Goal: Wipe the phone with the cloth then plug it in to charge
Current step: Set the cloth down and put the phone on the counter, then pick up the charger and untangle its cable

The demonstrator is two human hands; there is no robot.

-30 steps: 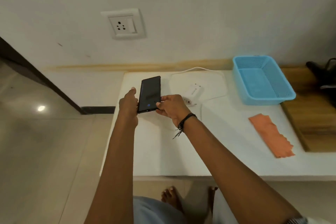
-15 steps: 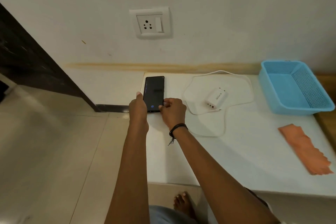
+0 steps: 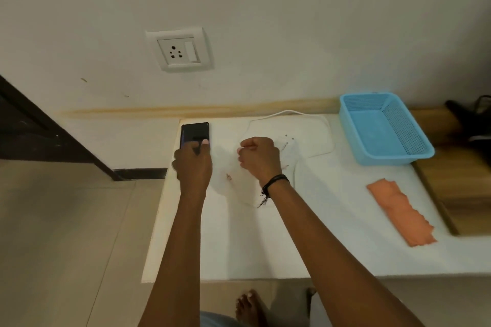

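The black phone (image 3: 195, 131) lies flat at the far left corner of the white table (image 3: 292, 233). My left hand (image 3: 192, 164) covers its near half, with the thumb on the screen. My right hand (image 3: 260, 158) hovers to the right of the phone, fingers curled into a loose fist, and I see nothing in it. Just behind it sits the white charger adapter (image 3: 288, 142), partly hidden. Its white cable (image 3: 289, 112) loops along the table's back edge. The orange cloth (image 3: 400, 211) lies flat at the right, untouched. An empty wall socket (image 3: 179, 49) sits above the phone.
A blue plastic basket (image 3: 422, 148) stands at the back right. Next to it lies a wooden board (image 3: 457, 186) with a dark object (image 3: 473, 122) at its far end. The table's left edge drops to tiled floor. My bare foot (image 3: 249, 305) shows below the front edge.
The phone went from held upright in both hands to lying flat on the table. My right hand left the phone and moved right toward the adapter. My left hand stays on it.
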